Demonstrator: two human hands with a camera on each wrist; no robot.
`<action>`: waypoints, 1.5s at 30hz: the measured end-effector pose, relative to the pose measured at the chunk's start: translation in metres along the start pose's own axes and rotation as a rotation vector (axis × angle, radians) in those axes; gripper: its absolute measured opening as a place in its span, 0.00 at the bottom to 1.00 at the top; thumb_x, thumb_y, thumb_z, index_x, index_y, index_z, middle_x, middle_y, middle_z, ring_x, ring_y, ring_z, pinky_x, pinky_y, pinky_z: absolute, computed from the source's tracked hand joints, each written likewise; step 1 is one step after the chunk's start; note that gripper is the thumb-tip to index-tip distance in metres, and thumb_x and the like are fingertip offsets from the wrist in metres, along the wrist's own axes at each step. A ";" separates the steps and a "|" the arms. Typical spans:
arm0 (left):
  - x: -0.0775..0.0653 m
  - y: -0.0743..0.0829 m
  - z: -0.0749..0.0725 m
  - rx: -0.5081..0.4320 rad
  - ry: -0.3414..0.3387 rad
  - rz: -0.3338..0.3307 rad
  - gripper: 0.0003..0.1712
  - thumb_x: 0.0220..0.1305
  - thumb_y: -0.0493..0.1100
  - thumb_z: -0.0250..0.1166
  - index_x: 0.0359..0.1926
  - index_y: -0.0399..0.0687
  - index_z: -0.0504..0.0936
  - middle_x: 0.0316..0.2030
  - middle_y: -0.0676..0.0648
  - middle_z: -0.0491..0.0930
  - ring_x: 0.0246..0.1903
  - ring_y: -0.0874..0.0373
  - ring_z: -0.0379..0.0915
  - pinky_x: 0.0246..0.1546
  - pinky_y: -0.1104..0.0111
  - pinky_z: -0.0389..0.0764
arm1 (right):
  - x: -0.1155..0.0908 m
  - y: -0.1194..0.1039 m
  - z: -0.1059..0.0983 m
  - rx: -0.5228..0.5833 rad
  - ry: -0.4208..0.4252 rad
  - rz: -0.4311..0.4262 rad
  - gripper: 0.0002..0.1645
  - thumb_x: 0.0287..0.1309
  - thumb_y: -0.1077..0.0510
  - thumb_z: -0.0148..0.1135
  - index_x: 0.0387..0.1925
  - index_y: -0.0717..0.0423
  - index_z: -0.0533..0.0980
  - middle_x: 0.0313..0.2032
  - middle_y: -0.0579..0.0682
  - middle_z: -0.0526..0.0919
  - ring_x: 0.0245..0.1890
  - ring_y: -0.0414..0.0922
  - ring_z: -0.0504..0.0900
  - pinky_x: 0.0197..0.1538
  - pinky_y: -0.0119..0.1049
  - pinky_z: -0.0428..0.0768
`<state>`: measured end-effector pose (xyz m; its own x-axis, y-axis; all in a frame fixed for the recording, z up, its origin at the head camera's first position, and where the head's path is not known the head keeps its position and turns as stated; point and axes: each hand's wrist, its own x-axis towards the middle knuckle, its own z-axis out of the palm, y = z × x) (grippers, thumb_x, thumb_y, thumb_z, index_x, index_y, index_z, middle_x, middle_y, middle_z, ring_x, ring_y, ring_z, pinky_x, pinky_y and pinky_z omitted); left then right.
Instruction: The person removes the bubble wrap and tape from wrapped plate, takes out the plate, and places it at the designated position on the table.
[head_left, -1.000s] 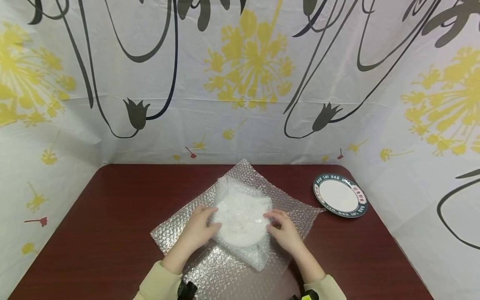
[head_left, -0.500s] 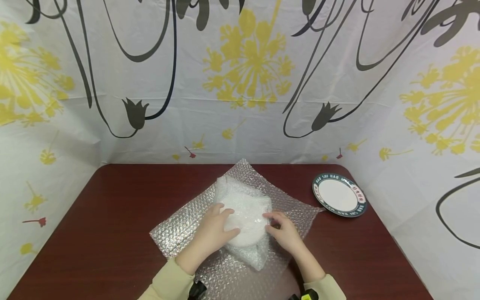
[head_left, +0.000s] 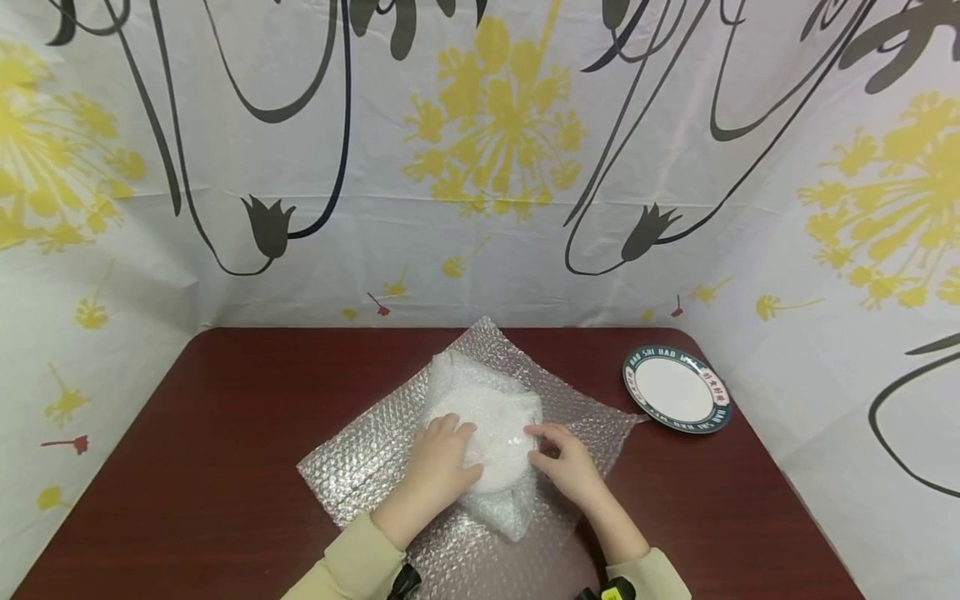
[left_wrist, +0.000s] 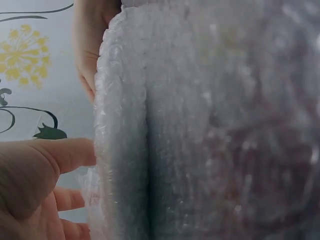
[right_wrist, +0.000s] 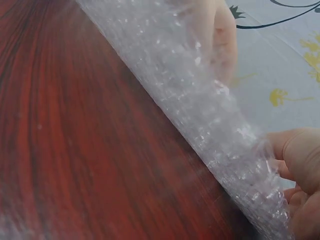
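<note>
A bundle of bubble wrap with a round white dish showing through it lies on a larger bubble wrap sheet, set cornerwise on the table. My left hand rests on the bundle's left part, fingers spread, covering some of the dish. With thumb and fingers my right hand pinches the bundle's right edge. In the left wrist view the left hand touches the wrap. The right wrist view has the right hand at the wrap's edge.
A white plate with a dark green lettered rim lies at the back right, beside the sheet's right corner. The dark red-brown table ends at a patterned white cloth behind and at both sides.
My left hand has moved right, from the bundle's left edge onto its top. The right hand has stayed at the right edge, and the bundle has kept its place.
</note>
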<state>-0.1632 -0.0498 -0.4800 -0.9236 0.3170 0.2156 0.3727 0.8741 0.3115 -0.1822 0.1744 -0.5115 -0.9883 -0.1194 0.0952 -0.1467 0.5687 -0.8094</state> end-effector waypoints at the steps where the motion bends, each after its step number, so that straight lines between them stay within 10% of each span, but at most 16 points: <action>1: 0.000 0.000 0.001 0.003 -0.001 -0.002 0.31 0.51 0.53 0.71 0.52 0.41 0.78 0.46 0.41 0.74 0.49 0.43 0.70 0.51 0.47 0.69 | 0.000 0.000 0.000 0.004 -0.001 0.000 0.21 0.51 0.66 0.67 0.49 0.55 0.81 0.52 0.54 0.77 0.41 0.45 0.77 0.38 0.36 0.78; 17: 0.003 0.000 0.003 0.122 0.045 0.000 0.07 0.60 0.45 0.65 0.33 0.49 0.86 0.35 0.49 0.79 0.36 0.53 0.73 0.40 0.59 0.75 | 0.000 0.006 0.000 0.019 -0.003 -0.006 0.21 0.51 0.65 0.68 0.49 0.54 0.81 0.53 0.54 0.77 0.41 0.44 0.77 0.40 0.37 0.78; 45: 0.008 -0.009 0.000 -0.166 0.146 -0.043 0.07 0.64 0.40 0.63 0.34 0.41 0.85 0.32 0.45 0.84 0.32 0.51 0.81 0.35 0.61 0.81 | -0.001 -0.002 0.001 -0.012 -0.002 0.027 0.22 0.50 0.65 0.68 0.49 0.56 0.81 0.54 0.58 0.76 0.43 0.48 0.78 0.44 0.43 0.78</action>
<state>-0.1739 -0.0554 -0.4807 -0.9207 0.2136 0.3268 0.3541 0.8093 0.4687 -0.1804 0.1722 -0.5103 -0.9917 -0.1061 0.0722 -0.1208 0.5815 -0.8045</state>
